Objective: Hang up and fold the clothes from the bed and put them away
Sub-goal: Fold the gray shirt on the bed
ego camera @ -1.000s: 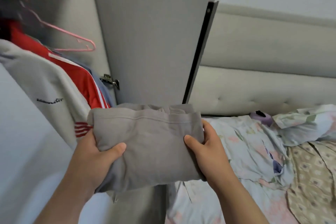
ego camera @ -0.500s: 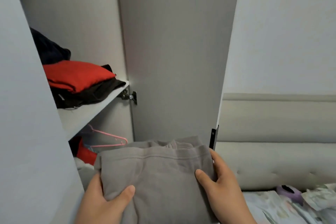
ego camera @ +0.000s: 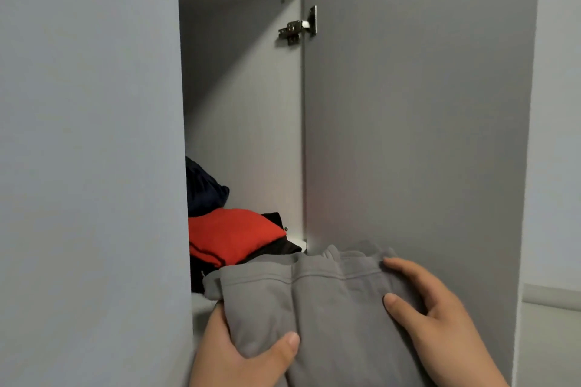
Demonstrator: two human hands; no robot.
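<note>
At the bottom of the frame we see both hands holding one folded grey garment. The left hand grips its left edge with the thumb on top, and the right hand grips its right edge, fingers curled round the far corner. The garment is lifted in front of the open wardrobe, its far edge close to the shelf. On that shelf lies a red folded piece on top of a black one. A dark blue bundle lies behind them. To the right stands the open grey door with its metal hinge in the upper centre.
</note>
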